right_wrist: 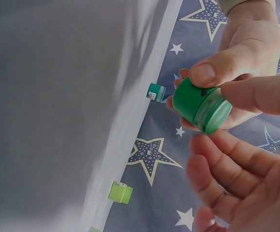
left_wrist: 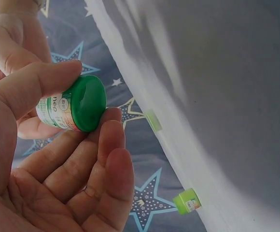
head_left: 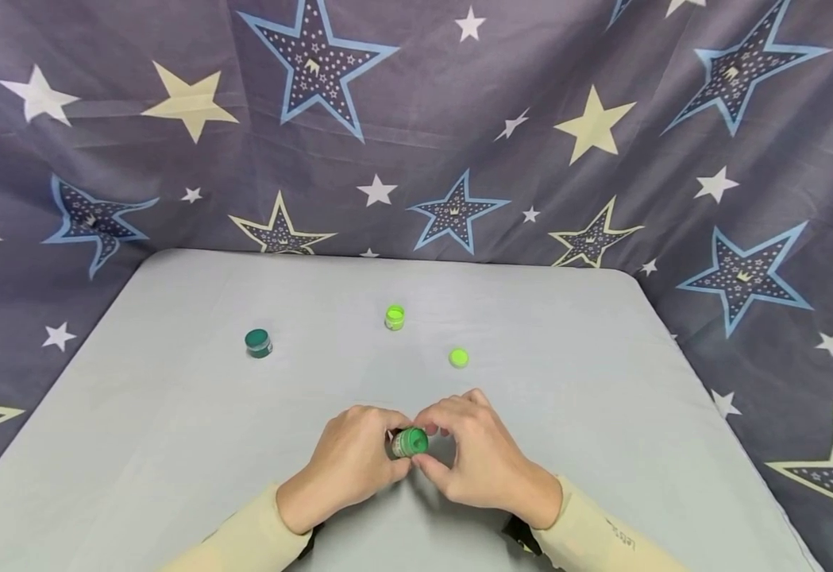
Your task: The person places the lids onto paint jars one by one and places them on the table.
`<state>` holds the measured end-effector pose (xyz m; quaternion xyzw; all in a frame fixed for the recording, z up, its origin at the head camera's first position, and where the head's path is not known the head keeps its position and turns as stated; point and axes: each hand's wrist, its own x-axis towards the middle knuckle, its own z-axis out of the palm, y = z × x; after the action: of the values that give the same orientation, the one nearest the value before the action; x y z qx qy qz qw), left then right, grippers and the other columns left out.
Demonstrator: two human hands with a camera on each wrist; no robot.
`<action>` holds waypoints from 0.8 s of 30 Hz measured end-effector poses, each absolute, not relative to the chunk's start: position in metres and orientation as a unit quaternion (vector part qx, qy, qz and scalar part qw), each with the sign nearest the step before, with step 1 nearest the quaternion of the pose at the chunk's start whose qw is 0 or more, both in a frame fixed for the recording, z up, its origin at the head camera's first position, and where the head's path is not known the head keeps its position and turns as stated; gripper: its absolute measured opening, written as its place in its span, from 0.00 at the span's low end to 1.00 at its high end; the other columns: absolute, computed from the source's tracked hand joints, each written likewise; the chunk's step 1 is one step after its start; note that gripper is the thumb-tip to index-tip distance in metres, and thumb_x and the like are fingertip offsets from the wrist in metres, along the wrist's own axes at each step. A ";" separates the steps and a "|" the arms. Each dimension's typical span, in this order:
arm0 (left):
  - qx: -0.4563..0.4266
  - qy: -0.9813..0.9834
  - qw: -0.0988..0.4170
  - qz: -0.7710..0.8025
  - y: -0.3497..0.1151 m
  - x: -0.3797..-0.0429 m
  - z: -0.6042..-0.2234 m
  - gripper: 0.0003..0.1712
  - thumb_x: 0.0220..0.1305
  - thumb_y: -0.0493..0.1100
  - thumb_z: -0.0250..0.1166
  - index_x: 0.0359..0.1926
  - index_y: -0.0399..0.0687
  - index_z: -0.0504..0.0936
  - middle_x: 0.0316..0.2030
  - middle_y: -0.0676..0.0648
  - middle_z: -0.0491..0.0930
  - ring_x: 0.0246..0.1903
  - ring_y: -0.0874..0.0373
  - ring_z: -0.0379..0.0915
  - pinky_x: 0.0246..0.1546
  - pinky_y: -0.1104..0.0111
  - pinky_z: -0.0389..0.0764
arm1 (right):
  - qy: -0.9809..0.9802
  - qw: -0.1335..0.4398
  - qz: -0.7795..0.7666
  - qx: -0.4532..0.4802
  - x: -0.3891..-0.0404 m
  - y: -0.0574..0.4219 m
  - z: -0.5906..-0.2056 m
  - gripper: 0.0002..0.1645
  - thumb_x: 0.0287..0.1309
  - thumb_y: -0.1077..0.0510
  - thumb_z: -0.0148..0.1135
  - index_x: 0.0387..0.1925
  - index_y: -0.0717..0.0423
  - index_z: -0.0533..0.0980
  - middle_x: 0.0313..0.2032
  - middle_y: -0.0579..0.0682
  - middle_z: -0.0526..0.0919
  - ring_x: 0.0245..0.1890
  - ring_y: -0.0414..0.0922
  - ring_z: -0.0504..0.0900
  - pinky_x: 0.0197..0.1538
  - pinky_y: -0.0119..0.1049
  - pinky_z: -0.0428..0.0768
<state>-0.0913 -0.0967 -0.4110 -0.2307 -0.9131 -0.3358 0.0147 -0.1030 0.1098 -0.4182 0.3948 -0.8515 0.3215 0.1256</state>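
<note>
Over the near middle of the table, both hands hold a small green paint jar [head_left: 410,442], tilted so one end faces right. My left hand [head_left: 356,453] grips its body, thumb pressed on its side in the left wrist view. At the other end, my right hand [head_left: 476,453] pinches the rim between thumb and fingertips, other fingers loosely bent. A translucent band [right_wrist: 210,107] shows near that rim in the right wrist view. I cannot tell whether its round end is a lid or the open mouth.
Ahead on the grey-white table [head_left: 187,445] stands a light green jar [head_left: 395,318], seemingly uncapped. A light green lid [head_left: 459,357] lies to its right. Farther left stands a dark green jar [head_left: 259,343]. A star-patterned cloth [head_left: 416,135] hangs behind the table.
</note>
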 end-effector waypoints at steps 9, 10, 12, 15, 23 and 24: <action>-0.229 -0.916 0.015 -0.329 -0.096 -0.093 -0.411 0.12 0.46 0.38 0.81 0.32 0.55 0.89 0.22 0.62 0.79 0.21 0.68 0.66 0.21 0.72 0.71 | -0.855 0.139 0.315 0.387 -0.105 0.111 -0.420 0.13 0.49 0.50 0.80 0.32 0.44 0.81 0.27 0.37 0.80 0.29 0.37 0.78 0.41 0.34 0.65; -0.229 -0.916 0.015 -0.329 -0.096 -0.093 -0.411 0.12 0.46 0.38 0.81 0.32 0.55 0.89 0.22 0.62 0.79 0.21 0.68 0.66 0.21 0.72 0.71 | -0.856 0.138 0.315 0.385 -0.105 0.111 -0.420 0.13 0.49 0.50 0.80 0.32 0.44 0.81 0.27 0.38 0.80 0.28 0.38 0.78 0.41 0.34 0.65; -0.231 -0.915 0.016 -0.330 -0.096 -0.092 -0.411 0.12 0.46 0.38 0.81 0.32 0.55 0.89 0.22 0.62 0.79 0.21 0.68 0.66 0.21 0.72 0.71 | -0.858 0.138 0.313 0.384 -0.105 0.111 -0.420 0.13 0.50 0.49 0.80 0.31 0.45 0.81 0.27 0.39 0.81 0.28 0.38 0.78 0.41 0.34 0.65; -0.232 -0.915 0.016 -0.330 -0.096 -0.092 -0.411 0.12 0.47 0.38 0.81 0.33 0.54 0.89 0.23 0.62 0.79 0.21 0.69 0.66 0.21 0.72 0.71 | -0.858 0.142 0.311 0.383 -0.105 0.111 -0.420 0.14 0.51 0.47 0.80 0.31 0.45 0.81 0.26 0.39 0.81 0.27 0.38 0.78 0.41 0.35 0.66; -0.230 -0.915 0.014 -0.331 -0.096 -0.092 -0.411 0.11 0.48 0.39 0.82 0.33 0.54 0.89 0.23 0.63 0.79 0.21 0.69 0.66 0.22 0.72 0.72 | -0.864 0.140 0.309 0.372 -0.105 0.109 -0.419 0.14 0.52 0.45 0.79 0.29 0.44 0.81 0.25 0.38 0.82 0.27 0.37 0.78 0.40 0.35 0.67; -0.230 -0.915 0.014 -0.332 -0.096 -0.091 -0.411 0.11 0.48 0.39 0.82 0.33 0.54 0.89 0.23 0.63 0.79 0.21 0.69 0.66 0.22 0.72 0.72 | -0.865 0.140 0.308 0.371 -0.105 0.109 -0.420 0.14 0.52 0.45 0.79 0.29 0.44 0.81 0.25 0.38 0.82 0.27 0.37 0.78 0.40 0.35 0.67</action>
<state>-0.0912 -0.0965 -0.4106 -0.2304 -0.9147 -0.3317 0.0142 -0.1046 0.1090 -0.4197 0.3706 -0.8648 0.3083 0.1404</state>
